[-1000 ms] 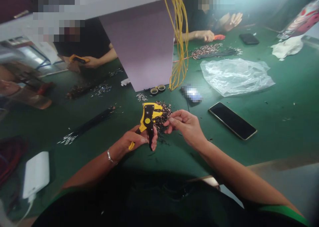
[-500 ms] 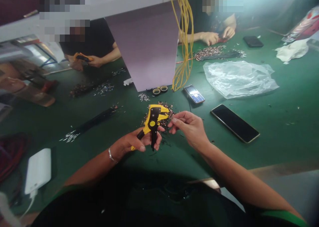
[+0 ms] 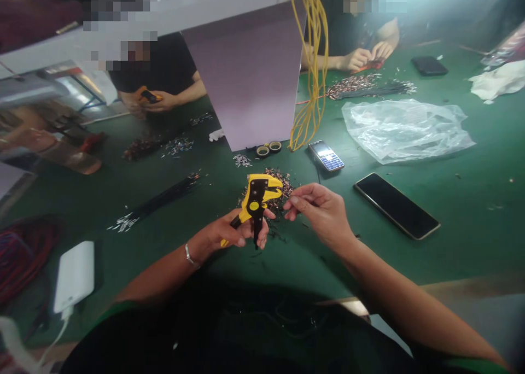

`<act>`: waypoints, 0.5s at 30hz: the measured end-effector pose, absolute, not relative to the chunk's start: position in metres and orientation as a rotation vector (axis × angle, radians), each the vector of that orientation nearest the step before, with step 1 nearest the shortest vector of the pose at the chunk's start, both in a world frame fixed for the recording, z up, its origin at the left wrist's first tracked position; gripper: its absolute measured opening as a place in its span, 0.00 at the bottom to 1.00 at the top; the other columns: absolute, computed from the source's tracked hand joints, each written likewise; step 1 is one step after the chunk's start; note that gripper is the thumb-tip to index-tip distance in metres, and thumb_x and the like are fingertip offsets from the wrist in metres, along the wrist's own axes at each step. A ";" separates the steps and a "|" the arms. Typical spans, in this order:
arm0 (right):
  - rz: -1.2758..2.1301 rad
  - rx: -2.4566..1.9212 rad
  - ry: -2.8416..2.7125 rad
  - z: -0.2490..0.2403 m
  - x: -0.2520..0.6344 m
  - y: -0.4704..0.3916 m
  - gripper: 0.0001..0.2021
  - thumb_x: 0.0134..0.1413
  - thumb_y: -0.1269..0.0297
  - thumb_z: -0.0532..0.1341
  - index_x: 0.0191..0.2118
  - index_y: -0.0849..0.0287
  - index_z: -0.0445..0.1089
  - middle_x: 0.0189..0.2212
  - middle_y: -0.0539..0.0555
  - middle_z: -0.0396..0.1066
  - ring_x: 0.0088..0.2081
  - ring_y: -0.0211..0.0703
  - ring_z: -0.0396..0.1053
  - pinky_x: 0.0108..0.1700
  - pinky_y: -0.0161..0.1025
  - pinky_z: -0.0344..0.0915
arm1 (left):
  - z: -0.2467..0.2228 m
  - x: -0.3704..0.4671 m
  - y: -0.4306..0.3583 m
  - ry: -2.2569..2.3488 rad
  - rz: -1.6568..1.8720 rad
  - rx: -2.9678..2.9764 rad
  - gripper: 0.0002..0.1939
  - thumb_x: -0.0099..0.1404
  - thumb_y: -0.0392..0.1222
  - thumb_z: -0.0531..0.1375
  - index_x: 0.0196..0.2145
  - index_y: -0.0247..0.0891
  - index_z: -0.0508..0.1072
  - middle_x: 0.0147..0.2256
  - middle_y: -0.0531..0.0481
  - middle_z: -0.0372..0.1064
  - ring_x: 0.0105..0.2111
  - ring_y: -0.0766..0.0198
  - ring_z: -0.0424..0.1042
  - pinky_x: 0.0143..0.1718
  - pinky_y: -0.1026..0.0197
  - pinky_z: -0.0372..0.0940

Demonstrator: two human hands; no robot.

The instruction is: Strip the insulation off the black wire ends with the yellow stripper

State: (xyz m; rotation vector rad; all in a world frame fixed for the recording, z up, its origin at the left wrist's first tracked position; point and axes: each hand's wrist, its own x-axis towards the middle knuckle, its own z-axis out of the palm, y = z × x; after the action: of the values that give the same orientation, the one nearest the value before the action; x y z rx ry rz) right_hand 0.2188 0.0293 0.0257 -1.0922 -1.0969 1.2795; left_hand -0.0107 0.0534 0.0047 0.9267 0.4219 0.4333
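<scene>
Facing the right hand, its grip pinched, contents indiscernible, a yellow-black wire stripper, jaws rightward, is held by the handles in the left hand.

Fig.: L hand curled in grip. R hand in pinch, thumb approx. at index. Forearms bare, angled inward.

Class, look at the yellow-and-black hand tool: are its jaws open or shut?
Open: a gap shows between the two yellow jaws of the tool, and its handles stand apart in the left hand.
</scene>
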 end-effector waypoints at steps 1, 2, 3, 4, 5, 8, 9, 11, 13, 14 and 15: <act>1.283 -1.088 -1.101 0.026 0.219 0.030 0.09 0.50 0.59 0.66 0.31 0.57 0.68 0.25 0.52 0.76 0.22 0.38 0.71 0.28 0.41 0.70 | 0.005 -0.011 0.053 0.423 0.431 0.930 0.34 0.41 0.36 0.68 0.49 0.36 0.72 0.31 0.45 0.71 0.30 0.57 0.70 0.37 0.49 0.67; 1.287 -1.081 -1.102 0.026 0.219 0.030 0.09 0.50 0.60 0.66 0.31 0.57 0.68 0.24 0.52 0.76 0.22 0.38 0.71 0.28 0.41 0.70 | 0.006 -0.011 0.053 0.417 0.427 0.930 0.34 0.41 0.37 0.68 0.50 0.36 0.72 0.31 0.45 0.70 0.30 0.57 0.70 0.36 0.49 0.67; 1.291 -1.075 -1.103 0.026 0.219 0.030 0.08 0.50 0.60 0.66 0.31 0.57 0.68 0.24 0.52 0.76 0.21 0.37 0.71 0.28 0.41 0.70 | 0.006 -0.011 0.053 0.410 0.420 0.926 0.34 0.41 0.38 0.68 0.50 0.36 0.72 0.31 0.45 0.70 0.29 0.57 0.70 0.35 0.49 0.67; 1.294 -1.072 -1.104 0.026 0.218 0.030 0.08 0.50 0.60 0.66 0.30 0.57 0.68 0.24 0.52 0.76 0.21 0.37 0.71 0.28 0.41 0.70 | 0.007 -0.011 0.053 0.401 0.408 0.917 0.34 0.42 0.38 0.68 0.50 0.36 0.72 0.30 0.45 0.70 0.29 0.56 0.70 0.34 0.50 0.67; 1.295 -1.070 -1.104 0.027 0.218 0.030 0.08 0.50 0.61 0.66 0.30 0.57 0.68 0.24 0.52 0.76 0.21 0.37 0.71 0.28 0.41 0.70 | 0.007 -0.011 0.053 0.394 0.397 0.904 0.34 0.41 0.39 0.68 0.50 0.36 0.72 0.29 0.45 0.70 0.28 0.56 0.69 0.32 0.50 0.67; 1.300 -1.063 -1.101 0.028 0.218 0.030 0.08 0.49 0.61 0.66 0.30 0.57 0.68 0.23 0.51 0.76 0.21 0.37 0.71 0.28 0.41 0.70 | 0.008 -0.012 0.052 0.371 0.370 0.873 0.31 0.41 0.39 0.68 0.46 0.35 0.73 0.29 0.45 0.70 0.28 0.57 0.69 0.31 0.51 0.67; 1.304 -1.061 -1.099 0.028 0.218 0.030 0.08 0.49 0.61 0.66 0.30 0.57 0.68 0.23 0.51 0.76 0.21 0.37 0.71 0.27 0.41 0.70 | 0.007 -0.012 0.051 0.364 0.369 0.872 0.29 0.41 0.39 0.68 0.45 0.35 0.74 0.29 0.45 0.70 0.27 0.57 0.69 0.31 0.52 0.67; 1.314 -1.058 -1.093 0.028 0.218 0.030 0.08 0.48 0.61 0.66 0.30 0.57 0.68 0.23 0.51 0.76 0.21 0.37 0.71 0.27 0.41 0.70 | 0.007 -0.012 0.050 0.356 0.373 0.878 0.27 0.41 0.39 0.68 0.42 0.35 0.74 0.29 0.45 0.69 0.27 0.59 0.68 0.31 0.52 0.67; 1.323 -1.052 -1.087 0.028 0.218 0.030 0.07 0.48 0.62 0.66 0.29 0.57 0.68 0.23 0.51 0.75 0.21 0.37 0.71 0.27 0.40 0.70 | 0.007 -0.012 0.050 0.360 0.375 0.880 0.25 0.42 0.39 0.68 0.41 0.36 0.73 0.29 0.45 0.69 0.27 0.59 0.68 0.31 0.52 0.67; 1.327 -1.046 -1.085 0.028 0.217 0.030 0.08 0.48 0.62 0.66 0.29 0.57 0.68 0.23 0.51 0.75 0.21 0.37 0.70 0.27 0.40 0.70 | 0.007 -0.012 0.049 0.364 0.375 0.876 0.25 0.42 0.38 0.68 0.41 0.36 0.73 0.29 0.45 0.69 0.27 0.59 0.68 0.31 0.52 0.67; 1.331 -1.041 -1.085 0.028 0.217 0.030 0.08 0.48 0.62 0.67 0.29 0.57 0.67 0.22 0.51 0.75 0.21 0.37 0.70 0.27 0.40 0.70 | 0.007 -0.013 0.049 0.364 0.375 0.871 0.25 0.41 0.37 0.68 0.41 0.36 0.74 0.30 0.45 0.69 0.28 0.59 0.68 0.31 0.53 0.67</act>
State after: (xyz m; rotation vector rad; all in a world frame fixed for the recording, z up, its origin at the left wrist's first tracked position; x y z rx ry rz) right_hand 0.2173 0.0300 0.0280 -1.0412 -1.0854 1.3305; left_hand -0.0125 0.0490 0.0067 0.8710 0.3644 0.3752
